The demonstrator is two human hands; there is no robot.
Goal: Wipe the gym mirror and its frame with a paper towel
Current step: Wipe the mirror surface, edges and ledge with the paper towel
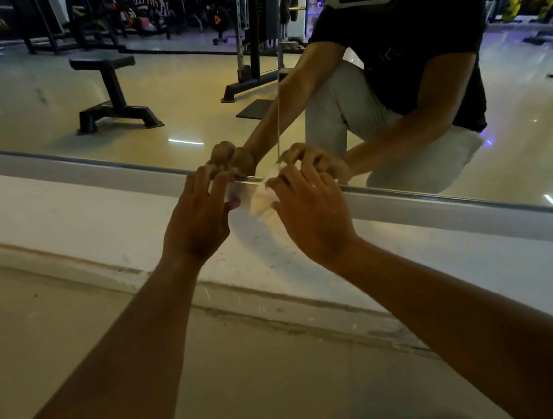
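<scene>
The gym mirror (pixel 186 92) fills the upper half of the view, with its pale metal bottom frame (pixel 439 202) running from upper left down to the right. A crumpled white paper towel (pixel 260 199) lies against the frame at the middle. My right hand (pixel 310 212) presses on the towel with spread fingers, fingertips at the frame's top edge. My left hand (pixel 200 214) rests beside it on the frame, fingers spread, thumb touching the towel's left side. Both hands are reflected in the glass.
Below the frame a white ledge (pixel 62 213) meets the tiled floor (pixel 253 384) along a dirty seam. The mirror reflects a crouching person, a black weight bench (pixel 110 90) and gym machines. A vertical joint in the glass (pixel 278 105) rises above my hands.
</scene>
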